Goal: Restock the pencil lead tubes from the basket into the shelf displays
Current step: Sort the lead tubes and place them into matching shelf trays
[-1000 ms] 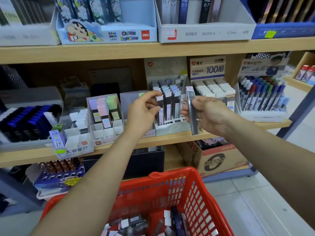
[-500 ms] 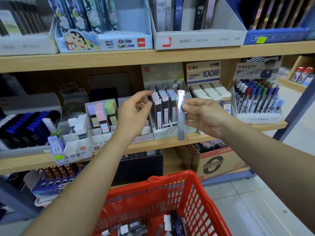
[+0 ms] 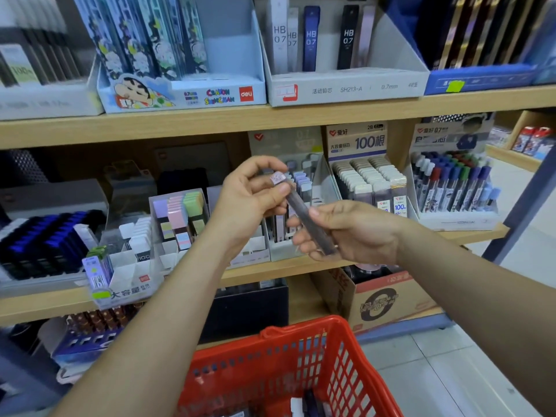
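Pencil lead tube (image 3: 299, 207), slim dark plastic with a pale lilac cap, lies slanted between both hands, cap up-left, foot down-right. The left hand (image 3: 252, 200) pinches the capped end; the right hand (image 3: 355, 236) curls round the lower body. Just behind, the grey card display box (image 3: 279, 252) of upright tubes sits on the wooden shelf (image 3: 270, 273). To enter a slot the tube likely needs righting. The red plastic basket (image 3: 301, 328) waits below, well apart.

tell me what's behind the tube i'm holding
A grey display box of upright lead tubes. The held tube, left hand and right hand cover most of it, so free slots cannot be seen.
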A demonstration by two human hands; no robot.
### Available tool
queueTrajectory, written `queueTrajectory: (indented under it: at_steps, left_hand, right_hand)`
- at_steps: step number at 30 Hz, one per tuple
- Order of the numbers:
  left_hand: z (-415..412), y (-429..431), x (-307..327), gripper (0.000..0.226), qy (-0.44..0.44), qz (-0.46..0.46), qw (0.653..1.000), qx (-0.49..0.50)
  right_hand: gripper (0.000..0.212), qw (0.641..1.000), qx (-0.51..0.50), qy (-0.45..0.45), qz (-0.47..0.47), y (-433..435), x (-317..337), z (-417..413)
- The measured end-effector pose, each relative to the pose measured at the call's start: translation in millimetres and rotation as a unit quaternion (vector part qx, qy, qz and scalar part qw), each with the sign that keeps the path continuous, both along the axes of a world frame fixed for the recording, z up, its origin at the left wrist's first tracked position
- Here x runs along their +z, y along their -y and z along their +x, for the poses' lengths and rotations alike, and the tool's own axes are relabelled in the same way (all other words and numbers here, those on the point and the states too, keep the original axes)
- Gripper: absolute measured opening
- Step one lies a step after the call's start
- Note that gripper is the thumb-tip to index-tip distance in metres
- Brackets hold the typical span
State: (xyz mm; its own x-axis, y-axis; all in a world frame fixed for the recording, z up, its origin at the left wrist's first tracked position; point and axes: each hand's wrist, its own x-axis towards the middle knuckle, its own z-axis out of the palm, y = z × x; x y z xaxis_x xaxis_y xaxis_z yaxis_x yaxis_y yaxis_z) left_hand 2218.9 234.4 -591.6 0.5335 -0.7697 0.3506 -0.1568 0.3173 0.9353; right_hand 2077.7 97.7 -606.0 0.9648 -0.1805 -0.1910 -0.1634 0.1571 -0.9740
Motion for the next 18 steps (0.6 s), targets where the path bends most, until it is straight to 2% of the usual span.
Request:
queueTrajectory:
  at_steps: [2,4,10,12,15,18]
  left_hand:
    - [-1,1,1,0.020,-0.010,-0.002,1.000,0.006]
    - [-2,3,3,0.019,0.011,0.004,0.998,0.055]
    - [-2,10,3,0.019,0.077,-0.003,0.983,0.164]
    - [-1,12,1,0.021,0.109,-0.002,0.975,0.196]
    - [-1,14,0,0.020,0.155,0.005,0.959,0.239]
    - [-1,18,-3,0.018,0.192,0.014,0.948,0.253]
  right_hand:
    - [0.026,0.998,-0.056,0.018,-0.015,0,-1,3]
    - [0.027,0.992,-0.110,0.027,-0.049,-1,-2,6]
    - [0.017,0.985,-0.152,0.024,-0.081,1,-4,8]
    - [0.016,0.975,-0.190,0.027,-0.111,4,-4,9]
    - [0.017,0.947,-0.246,-0.002,-0.208,9,-9,8]
    - [0.020,0.932,-0.268,0.000,-0.242,12,-15,8]
